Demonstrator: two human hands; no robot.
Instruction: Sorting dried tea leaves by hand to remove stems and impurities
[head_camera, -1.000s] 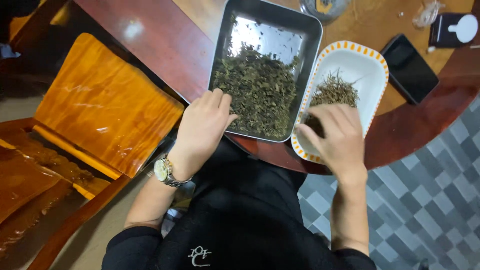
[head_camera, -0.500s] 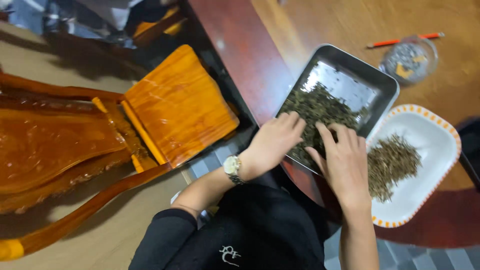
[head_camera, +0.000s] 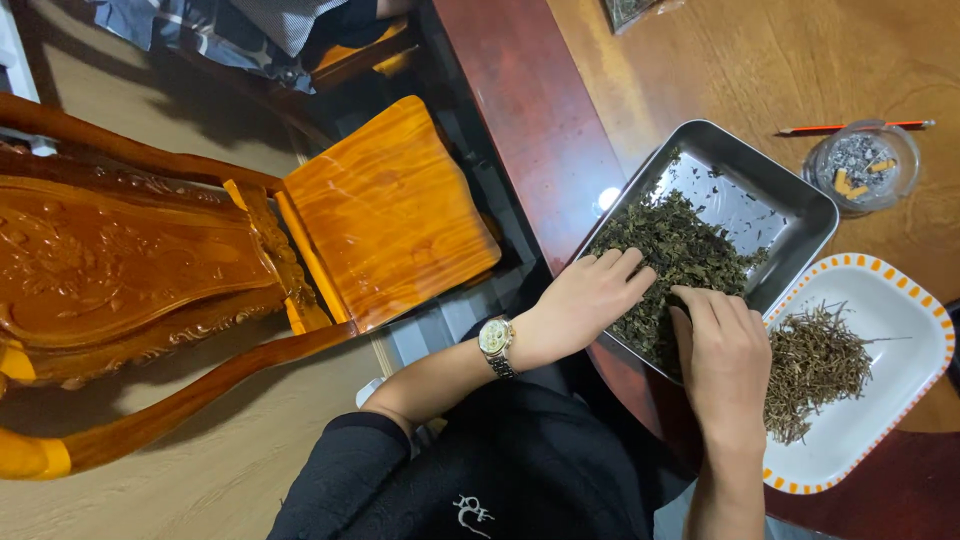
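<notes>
A metal tray (head_camera: 800, 200) on the wooden table holds a heap of dark dried leaves (head_camera: 680, 250). My left hand (head_camera: 585, 295), with a wristwatch (head_camera: 496, 340) on the wrist, lies palm down on the near edge of the heap, fingers spread. Beside it, my right hand (head_camera: 725, 350) rests on the same leaves with fingers curled into them. To the right stands a white dish with an orange-dotted rim (head_camera: 900, 300) containing a pile of brown stems (head_camera: 815, 365).
A glass ashtray (head_camera: 862, 168) and a red pencil (head_camera: 850, 127) lie behind the tray. A glossy wooden chair (head_camera: 380, 215) and a carved wooden bench (head_camera: 120, 260) stand left of the table. The table's dark red rim (head_camera: 520, 110) runs past the tray.
My right hand has moved from the white dish of stems over to the tray of leaves. The view has swung left, showing more chair and floor.
</notes>
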